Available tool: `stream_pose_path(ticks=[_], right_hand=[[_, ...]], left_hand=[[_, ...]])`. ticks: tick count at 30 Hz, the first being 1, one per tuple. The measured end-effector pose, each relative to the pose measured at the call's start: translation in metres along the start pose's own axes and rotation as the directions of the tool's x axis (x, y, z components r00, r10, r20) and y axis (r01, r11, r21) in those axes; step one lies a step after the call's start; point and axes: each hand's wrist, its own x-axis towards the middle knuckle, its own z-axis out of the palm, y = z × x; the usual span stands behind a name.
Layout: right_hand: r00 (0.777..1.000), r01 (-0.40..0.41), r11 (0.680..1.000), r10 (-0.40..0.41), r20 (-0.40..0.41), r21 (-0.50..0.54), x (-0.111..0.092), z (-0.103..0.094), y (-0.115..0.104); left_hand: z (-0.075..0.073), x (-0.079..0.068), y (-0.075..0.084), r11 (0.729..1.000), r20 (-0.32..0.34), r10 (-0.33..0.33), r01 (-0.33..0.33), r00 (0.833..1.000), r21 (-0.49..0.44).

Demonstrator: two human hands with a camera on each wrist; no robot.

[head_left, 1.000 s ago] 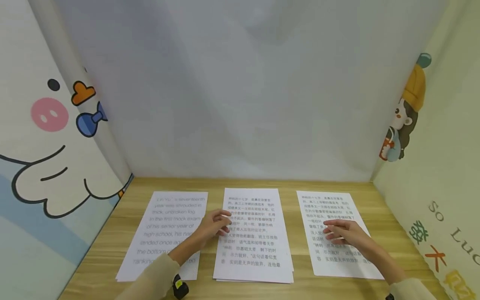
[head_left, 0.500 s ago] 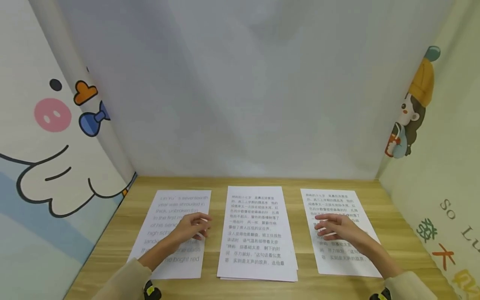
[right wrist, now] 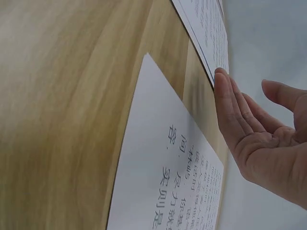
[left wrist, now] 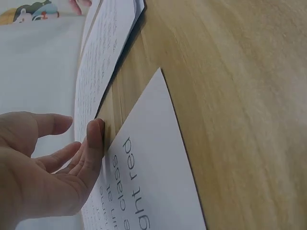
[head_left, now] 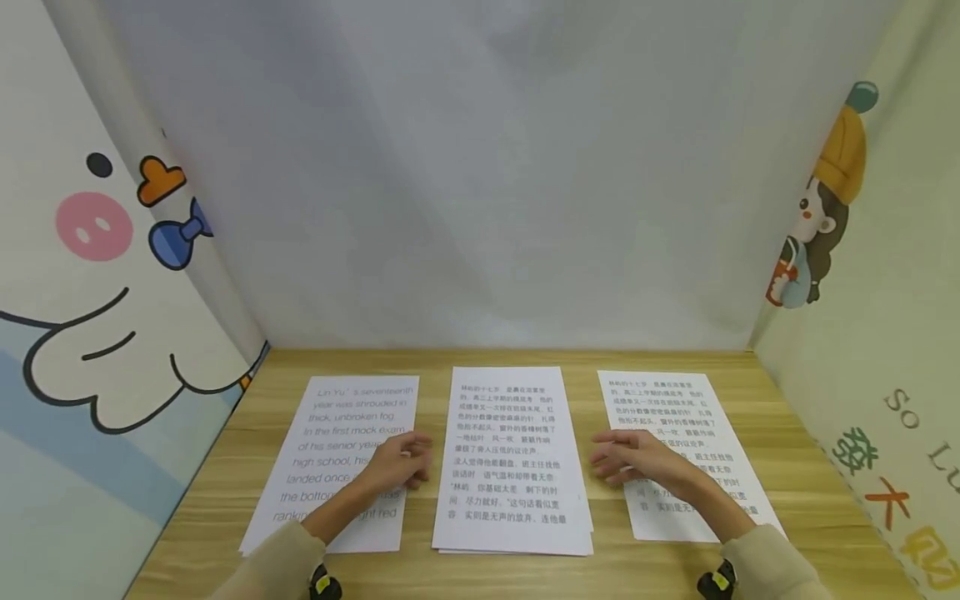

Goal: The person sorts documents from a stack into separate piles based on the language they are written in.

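Note:
Three groups of printed paper lie in a row on the wooden table. The left sheet [head_left: 326,442] carries English text. In the middle is a small stack of sheets [head_left: 510,500] with Chinese text, a lower sheet peeking out at its edge. Another sheet with Chinese text [head_left: 675,408] lies at the right. My left hand [head_left: 393,465] hovers at the left sheet's right edge, fingers loosely bent and holding nothing. Above the right sheet's left edge is my right hand [head_left: 637,458], its fingertips pointing toward the stack. The right wrist view shows the right fingers [right wrist: 230,108] extended, nothing between them.
The wooden table [head_left: 525,575] ends at a pale back wall [head_left: 480,208]. Side panels with cartoon prints, a bird [head_left: 97,292] at left and a figure in a yellow hat [head_left: 817,208] at right, flank it. Strips of bare wood separate the papers.
My left hand has drawn back left from the middle stack, then shifted slightly right and down. My right hand has moved left toward the stack. The papers appear to stay in place.

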Motion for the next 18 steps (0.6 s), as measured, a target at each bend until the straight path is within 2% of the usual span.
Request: stream_pose_path(ticks=[8, 18], right_hand=[[0.999, -0.022, 0.999, 0.021, 0.026, 0.032, 0.015, 0.011, 0.0], [0.997, -0.053, 0.998, 0.05, 0.057, 0.04, 0.024, 0.023, 0.002]], left_hand=[[0.013, 0.001, 0.005, 0.999, 0.004, 0.027, -0.027, 1.0, 0.046], [0.017, 0.002, 0.006, 0.996, 0.038, 0.006, -0.009, 0.999, 0.09]])
